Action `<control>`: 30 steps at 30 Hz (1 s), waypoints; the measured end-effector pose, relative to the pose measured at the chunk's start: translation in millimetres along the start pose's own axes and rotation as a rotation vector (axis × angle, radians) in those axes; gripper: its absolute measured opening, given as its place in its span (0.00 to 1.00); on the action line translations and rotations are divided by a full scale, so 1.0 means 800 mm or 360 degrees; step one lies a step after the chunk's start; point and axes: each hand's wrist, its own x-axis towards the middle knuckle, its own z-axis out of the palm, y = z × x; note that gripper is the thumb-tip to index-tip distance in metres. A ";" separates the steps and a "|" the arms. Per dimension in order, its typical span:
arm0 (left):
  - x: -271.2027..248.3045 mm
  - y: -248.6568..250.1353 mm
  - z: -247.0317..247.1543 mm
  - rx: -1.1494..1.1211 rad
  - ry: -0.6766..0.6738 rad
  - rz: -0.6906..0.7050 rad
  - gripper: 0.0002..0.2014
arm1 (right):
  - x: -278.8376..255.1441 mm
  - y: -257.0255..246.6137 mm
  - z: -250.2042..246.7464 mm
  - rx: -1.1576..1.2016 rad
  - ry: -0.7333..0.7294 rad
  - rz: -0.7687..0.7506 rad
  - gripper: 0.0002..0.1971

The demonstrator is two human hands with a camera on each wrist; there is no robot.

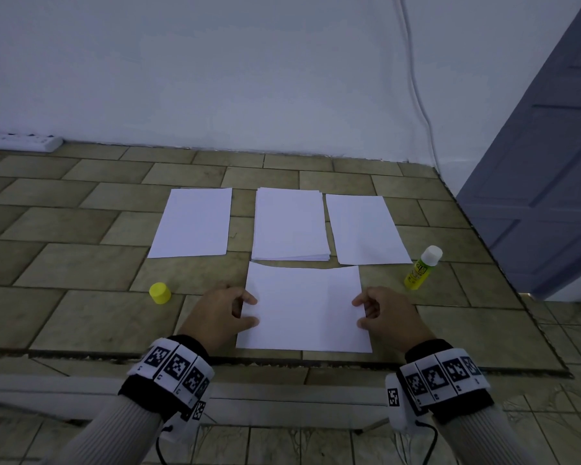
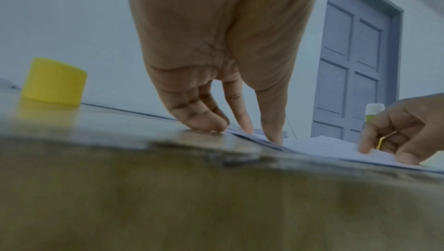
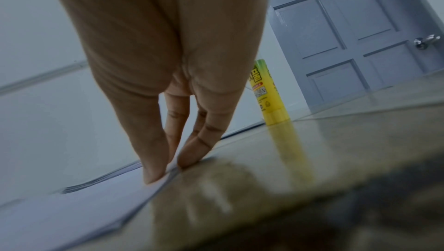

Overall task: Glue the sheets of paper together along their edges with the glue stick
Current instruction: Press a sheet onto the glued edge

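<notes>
Left hand (image 1: 222, 310): pinches left edge of near sheet (image 1: 304, 310).
Right hand (image 1: 388, 313): pinches its right edge.
Glue stick (image 1: 422, 271): upright, uncapped, right of it.

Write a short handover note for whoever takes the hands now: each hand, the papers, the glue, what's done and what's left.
Left hand: pinches the left edge of the near sheet.
Right hand: pinches its right edge.
Behind the near sheet: left sheet, paper stack, right sheet.
Glue stick stands uncapped at right, its glue exposed; yellow cap sits at left.
Done: cap off, sheet laid out.
Left: can't tell which edges are glued; glue, join, press, recap.
</notes>
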 end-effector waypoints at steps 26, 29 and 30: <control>0.029 -0.011 0.063 0.0888 0.0050 0.0204 0.44 | 0.031 -0.123 0.125 -0.0533 -0.0146 -0.0477 0.53; 0.030 -0.006 0.062 0.0850 0.0078 0.0169 0.44 | 0.037 -0.097 0.118 -0.0626 -0.0064 -0.0367 0.58; 0.030 -0.004 0.062 0.0851 0.0098 0.0161 0.44 | 0.036 -0.085 0.112 -0.0658 -0.0031 -0.0319 0.58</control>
